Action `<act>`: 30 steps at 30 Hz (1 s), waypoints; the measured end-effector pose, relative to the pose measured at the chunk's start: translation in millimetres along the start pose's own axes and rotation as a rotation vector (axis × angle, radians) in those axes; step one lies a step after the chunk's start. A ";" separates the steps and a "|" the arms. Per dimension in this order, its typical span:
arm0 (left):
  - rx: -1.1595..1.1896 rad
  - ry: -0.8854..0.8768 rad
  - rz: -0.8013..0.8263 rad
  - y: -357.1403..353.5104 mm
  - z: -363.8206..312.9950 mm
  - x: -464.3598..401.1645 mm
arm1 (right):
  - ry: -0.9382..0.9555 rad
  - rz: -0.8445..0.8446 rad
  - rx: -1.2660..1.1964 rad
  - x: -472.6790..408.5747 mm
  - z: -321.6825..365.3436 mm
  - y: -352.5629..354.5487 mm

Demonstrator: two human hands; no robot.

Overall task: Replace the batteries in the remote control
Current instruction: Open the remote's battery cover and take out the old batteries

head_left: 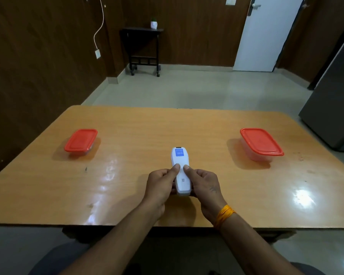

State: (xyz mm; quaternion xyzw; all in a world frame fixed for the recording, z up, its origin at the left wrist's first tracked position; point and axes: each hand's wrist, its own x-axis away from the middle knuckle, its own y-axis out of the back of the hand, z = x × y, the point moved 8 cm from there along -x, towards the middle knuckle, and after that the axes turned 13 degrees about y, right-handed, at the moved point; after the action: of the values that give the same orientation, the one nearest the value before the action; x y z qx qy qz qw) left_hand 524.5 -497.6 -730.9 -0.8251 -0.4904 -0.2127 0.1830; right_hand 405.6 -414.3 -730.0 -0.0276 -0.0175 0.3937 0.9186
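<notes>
White remote control [180, 171], slim and elongated, back side up. Blue label near far end, small dark window at far tip, small printed mark on lower half. Back surface looks closed, no batteries visible. Lying lengthwise, pointing away from the person, near the table [127, 135] centre, toward its near edge. Whether resting on the table or lifted slightly: cannot tell. Gripped at near half between left hand [161, 185] and right hand [204, 185], both thumbs pressed side by side on the back, just below the middle.
</notes>
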 end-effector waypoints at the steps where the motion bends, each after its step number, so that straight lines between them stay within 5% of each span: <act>1: -0.015 -0.012 -0.001 -0.3 -0.8 -1.5 | 0.020 -0.003 0.023 -1.5 -0.7 0.7; 10: -0.020 -0.047 0.043 1.9 6.3 -14.0 | 0.161 0.031 0.107 -4.5 -6.9 4.5; 21: -0.006 0.004 0.043 16.8 -1.2 -16.6 | 0.069 0.139 0.048 -4.7 -4.8 -5.2; 26: 0.017 0.006 -0.062 27.0 0.0 -21.1 | 0.356 0.005 0.571 -5.1 9.6 5.9; 30: -0.012 -0.006 -0.107 31.2 3.7 -25.2 | 0.495 0.096 0.823 6.0 15.7 -10.0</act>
State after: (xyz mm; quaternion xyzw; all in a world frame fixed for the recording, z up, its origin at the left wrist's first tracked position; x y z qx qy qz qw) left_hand 542.0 -528.2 -750.3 -0.7994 -0.5331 -0.2225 0.1649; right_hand 416.1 -416.2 -713.6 0.2447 0.3605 0.3917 0.8104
